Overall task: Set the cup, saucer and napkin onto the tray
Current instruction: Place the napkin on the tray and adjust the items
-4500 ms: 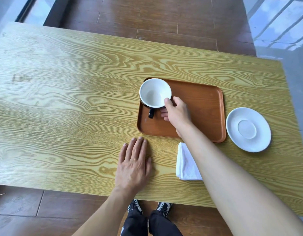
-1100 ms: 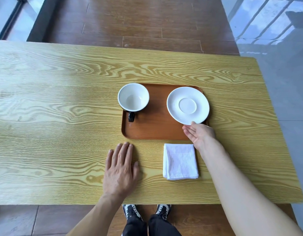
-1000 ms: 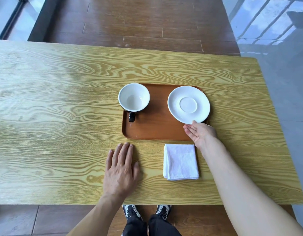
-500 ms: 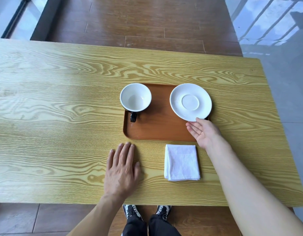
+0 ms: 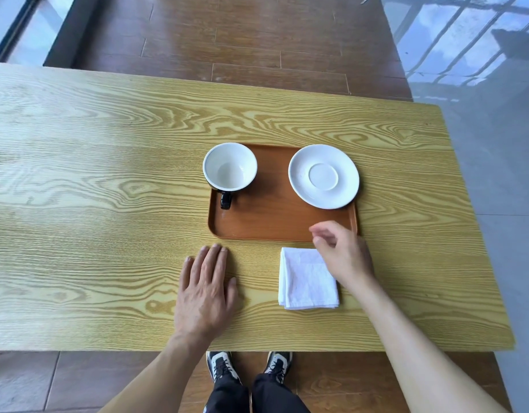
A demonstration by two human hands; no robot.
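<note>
A brown tray (image 5: 275, 222) lies on the wooden table. The cup (image 5: 230, 171), white inside with a black handle toward me, stands in the tray's far left corner. The white saucer (image 5: 323, 176) rests on the tray's far right part. A folded white napkin (image 5: 305, 281) lies on the table just in front of the tray's near right corner. My right hand (image 5: 343, 251) hovers over the napkin's far right corner, fingers loosely curled, holding nothing. My left hand (image 5: 206, 290) lies flat on the table, left of the napkin.
The yellow wooden table (image 5: 108, 204) has its near edge just above my shoes (image 5: 248, 365). Its right edge runs along a grey tiled floor (image 5: 501, 174). Brown floorboards lie beyond the far edge.
My right hand has let go of the saucer, which now lies on the tray, and has drawn back toward me over the napkin. The left hand has not moved.
</note>
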